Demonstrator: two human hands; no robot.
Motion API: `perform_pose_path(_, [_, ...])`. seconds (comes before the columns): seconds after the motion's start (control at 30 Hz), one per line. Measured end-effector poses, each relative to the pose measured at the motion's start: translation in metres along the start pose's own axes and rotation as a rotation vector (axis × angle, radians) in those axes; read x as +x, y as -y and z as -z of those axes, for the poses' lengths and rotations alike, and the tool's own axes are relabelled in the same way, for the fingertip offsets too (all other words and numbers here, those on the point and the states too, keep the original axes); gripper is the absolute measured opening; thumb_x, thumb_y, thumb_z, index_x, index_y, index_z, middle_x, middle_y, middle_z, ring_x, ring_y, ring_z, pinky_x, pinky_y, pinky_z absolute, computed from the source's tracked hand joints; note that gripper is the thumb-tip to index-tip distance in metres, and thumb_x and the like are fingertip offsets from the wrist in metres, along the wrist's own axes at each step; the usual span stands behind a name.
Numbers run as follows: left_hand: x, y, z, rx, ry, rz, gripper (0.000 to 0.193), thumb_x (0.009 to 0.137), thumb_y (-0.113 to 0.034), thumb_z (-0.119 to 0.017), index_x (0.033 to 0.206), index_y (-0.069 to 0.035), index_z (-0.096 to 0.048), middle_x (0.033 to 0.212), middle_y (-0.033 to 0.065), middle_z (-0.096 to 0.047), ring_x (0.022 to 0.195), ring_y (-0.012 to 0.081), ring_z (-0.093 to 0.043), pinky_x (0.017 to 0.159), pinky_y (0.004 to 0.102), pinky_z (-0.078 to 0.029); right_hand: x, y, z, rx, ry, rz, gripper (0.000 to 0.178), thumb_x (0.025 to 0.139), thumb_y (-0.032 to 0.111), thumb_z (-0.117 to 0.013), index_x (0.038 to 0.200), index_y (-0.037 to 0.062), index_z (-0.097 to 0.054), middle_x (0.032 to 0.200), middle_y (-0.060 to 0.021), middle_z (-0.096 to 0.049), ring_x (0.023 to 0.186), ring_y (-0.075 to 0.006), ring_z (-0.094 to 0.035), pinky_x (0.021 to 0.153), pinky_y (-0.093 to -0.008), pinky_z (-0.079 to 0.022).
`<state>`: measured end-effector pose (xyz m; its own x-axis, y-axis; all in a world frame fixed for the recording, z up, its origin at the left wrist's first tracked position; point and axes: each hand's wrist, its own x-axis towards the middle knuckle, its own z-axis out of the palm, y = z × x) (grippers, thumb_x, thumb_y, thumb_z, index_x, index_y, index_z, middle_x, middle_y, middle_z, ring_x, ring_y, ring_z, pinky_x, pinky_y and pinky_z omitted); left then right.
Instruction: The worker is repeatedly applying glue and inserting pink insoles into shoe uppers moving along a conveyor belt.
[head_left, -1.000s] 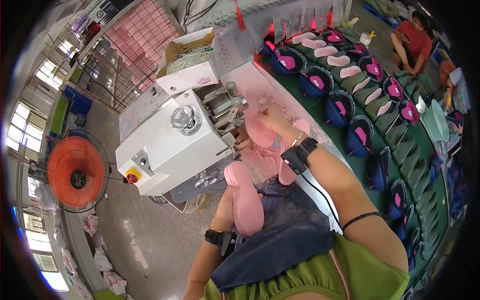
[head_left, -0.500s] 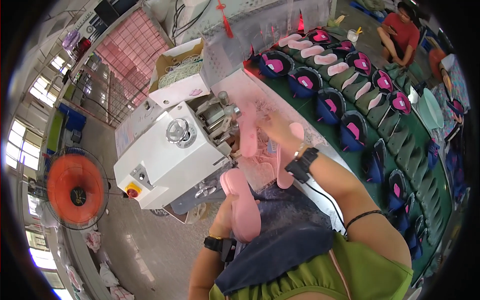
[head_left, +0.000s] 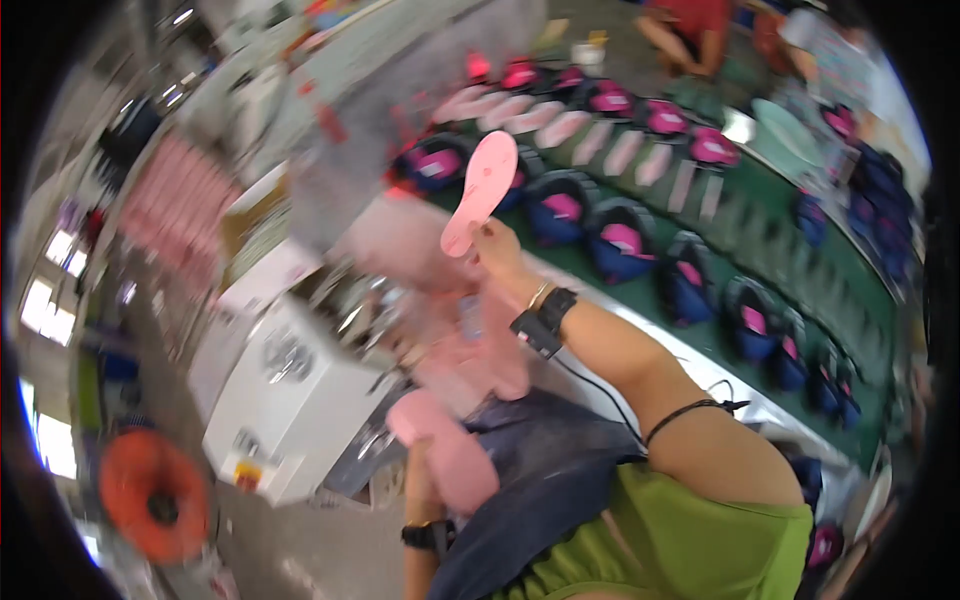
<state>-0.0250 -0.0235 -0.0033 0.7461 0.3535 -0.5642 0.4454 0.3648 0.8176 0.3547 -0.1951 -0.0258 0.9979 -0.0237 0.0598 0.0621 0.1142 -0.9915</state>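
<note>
Between the fingers and thumb of my right hand (head_left: 499, 253) is the heel end of a single pink insole (head_left: 485, 178). It is raised over the edge of the green work surface, tilted with its toe end pointing away. My left hand (head_left: 421, 478) grips a thick pink stack of insoles (head_left: 452, 455) low in front of my apron; some of its fingers are hidden behind the stack. Beyond the stack, more pink pieces (head_left: 490, 350) lie on the dusty table beside the white machine (head_left: 285, 400). The view is blurred by motion.
On the green belt (head_left: 740, 250) stand rows of blue and pink shoe uppers (head_left: 620, 240), with pink insoles (head_left: 560, 128) laid along the far side. An orange fan (head_left: 155, 495) stands at the left. A box of cords (head_left: 262, 240) sits behind the machine. Two people are at the far right.
My right hand has moved up and away from the machine's pink-dusted table, lifting one insole toward the belt. The left hand still holds its stack. The whole view has swung rightward.
</note>
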Motion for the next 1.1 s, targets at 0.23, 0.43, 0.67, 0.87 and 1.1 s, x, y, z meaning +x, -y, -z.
perform_pose_path(0.23, [0.009,-0.017,-0.029,-0.022,0.354,-0.035,0.038,0.101,-0.03,-0.05,0.124,0.0,-0.052,0.116,0.0149,-0.063,0.104,0.0258,-0.063,0.093,0.0396,-0.051,-0.008,0.015,0.349,-0.689,-0.622,-0.207,0.025,0.095,0.02,-0.053,0.115,0.0042,-0.049,0.081,-0.023,-0.069,0.067,-0.0374,-0.073,0.061,-0.0491,-0.058])
perform_pose_path(0.43, [0.001,-0.031,-0.066,-0.116,0.253,0.09,0.038,0.094,-0.034,-0.053,0.113,-0.002,-0.061,0.1,0.0092,-0.066,0.092,0.0224,-0.066,0.083,0.0356,-0.053,-0.04,-0.012,0.547,-1.02,-0.891,-0.152,0.022,0.088,0.019,-0.065,0.105,0.0054,-0.065,0.075,-0.0133,-0.07,0.059,-0.0231,-0.07,0.053,-0.0372,-0.055])
perform_pose_path(0.67, [0.002,-0.032,-0.067,-0.217,0.276,0.234,0.033,0.088,-0.02,-0.056,0.113,0.0,-0.06,0.106,0.0119,-0.067,0.094,0.0253,-0.067,0.083,0.0376,-0.055,0.012,-0.036,0.446,-0.663,-1.083,0.055,0.044,0.075,0.007,-0.063,0.117,-0.0047,-0.067,0.084,-0.0188,-0.07,0.073,-0.0294,-0.068,0.07,-0.0412,-0.054])
perform_pose_path(0.87, [0.001,-0.026,-0.052,0.477,0.354,-0.636,0.026,0.091,-0.015,-0.06,0.111,0.002,-0.063,0.102,0.0108,-0.068,0.095,0.0244,-0.067,0.081,0.0372,-0.055,-0.103,0.014,0.16,-0.186,0.163,0.084,0.015,0.092,0.018,-0.068,0.087,0.005,-0.063,0.078,-0.0042,-0.057,0.073,-0.0107,-0.05,0.063,-0.0312,-0.046])
perform_pose_path(1.1, [-0.003,-0.024,-0.048,-0.099,0.087,0.093,0.029,0.096,-0.019,-0.064,0.114,0.004,-0.064,0.109,0.0119,-0.07,0.098,0.0219,-0.068,0.083,0.0347,-0.056,-0.216,0.024,0.034,-0.166,0.597,-0.044,0.024,0.091,0.021,-0.069,0.103,0.0021,-0.063,0.083,-0.0067,-0.063,0.073,-0.0135,-0.056,0.068,-0.0328,-0.048])
